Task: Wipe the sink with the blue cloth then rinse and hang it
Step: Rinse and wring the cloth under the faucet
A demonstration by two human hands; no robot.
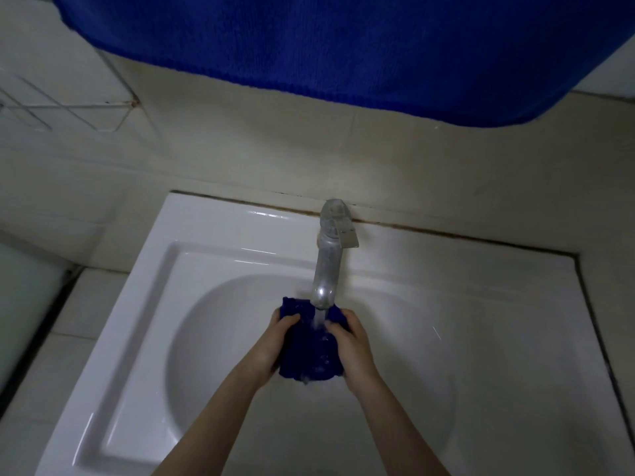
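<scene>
A bunched, wet blue cloth (pixel 311 352) hangs over the bowl of the white sink (pixel 144 338), right under the spout of the metal tap (pixel 326 262). Water runs from the spout onto the cloth. My left hand (pixel 271 345) grips the cloth's left side, thumb on top. My right hand (pixel 352 348) grips its right side. Both forearms reach in from the bottom edge.
A large blue towel (pixel 343 46) hangs across the top of the view, above the tap. A wire rack (pixel 62 108) is fixed to the tiled wall at the upper left. A tiled ledge (pixel 51 338) borders the sink on the left.
</scene>
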